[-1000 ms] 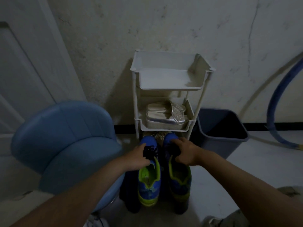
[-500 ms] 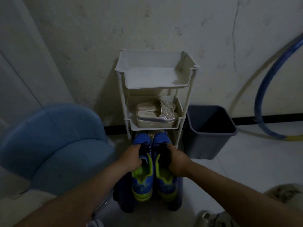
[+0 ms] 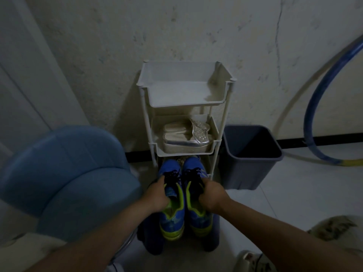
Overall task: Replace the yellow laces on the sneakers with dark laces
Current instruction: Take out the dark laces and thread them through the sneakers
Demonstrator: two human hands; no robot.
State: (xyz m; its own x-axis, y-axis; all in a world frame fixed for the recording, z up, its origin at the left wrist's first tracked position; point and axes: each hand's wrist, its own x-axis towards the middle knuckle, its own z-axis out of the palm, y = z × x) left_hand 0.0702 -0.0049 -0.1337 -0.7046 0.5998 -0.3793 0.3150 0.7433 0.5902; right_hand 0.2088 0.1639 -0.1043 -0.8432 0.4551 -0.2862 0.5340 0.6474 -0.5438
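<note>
Sneakers (image 3: 172,220) — left grip (image 3: 157,199) on one, right grip (image 3: 212,195) on other

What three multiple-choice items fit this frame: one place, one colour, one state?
1. Where on the white rack do the silver sandals sit?
A. top tier
B. middle tier
C. beside it, on the floor

2. What colour are the laces in the sneakers?
A. yellow
B. dark
C. white

3. What are the left grip and right grip doing?
A. each holds one sneaker
B. both open, touching nothing
C. only the left holds one

Key: 1 B, the sandals lie on the tier just under the top one. 2 B, black laces cross both blue uppers. 3 A, fingers curl round a sneaker on each side.
</note>
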